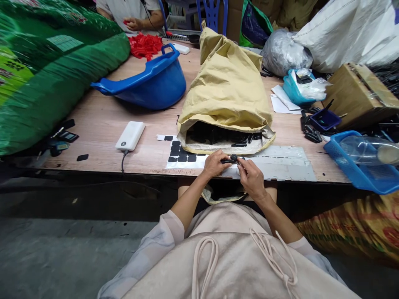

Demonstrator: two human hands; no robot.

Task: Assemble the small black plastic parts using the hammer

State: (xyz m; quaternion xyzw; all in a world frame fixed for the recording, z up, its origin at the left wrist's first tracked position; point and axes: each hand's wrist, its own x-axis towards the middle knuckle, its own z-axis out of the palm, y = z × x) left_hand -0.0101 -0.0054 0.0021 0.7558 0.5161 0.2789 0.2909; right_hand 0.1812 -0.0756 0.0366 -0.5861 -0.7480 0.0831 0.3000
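Just over the table's front edge, my left hand (215,164) pinches a small black part with a round head (233,158); its exact kind is too small to tell. My right hand (252,176) has its fingertips closed on the same part from the other side. Beyond both hands lies a yellow sack (229,91), its mouth facing me and black pieces (238,139) inside. A white sheet of black rounded-square stickers (182,158) sits left of my hands, partly under the sack. Below them, another open bag (212,198) rests in my lap.
To the left are a white power bank (130,136) with a cable, a blue basin (152,81) and a large green sack (71,70). At right stand a blue basket (346,160) and a cardboard box (358,89). Across the table, a person's hand (133,24) is near red pieces (145,45).
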